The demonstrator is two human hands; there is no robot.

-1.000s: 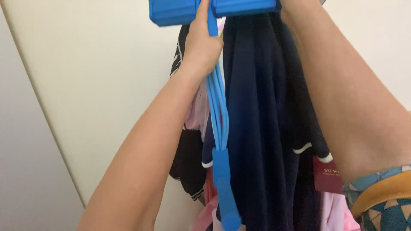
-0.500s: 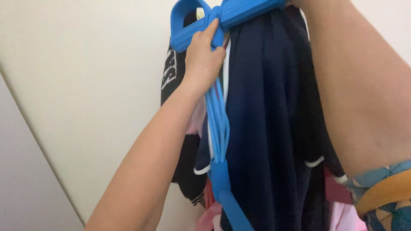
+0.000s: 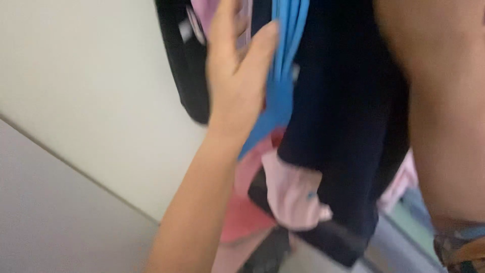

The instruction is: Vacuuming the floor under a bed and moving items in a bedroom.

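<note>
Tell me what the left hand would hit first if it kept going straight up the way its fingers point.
Likely the pink garment hanging just past the fingertips of the left hand, with the blue cords right beside its thumb. The picture is blurred, so depth is uncertain.

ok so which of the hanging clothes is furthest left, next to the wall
The black garment, hanging at the left edge beside the pale wall. The navy one hangs right of the blue cords, and the pink ones sit lower.
</note>
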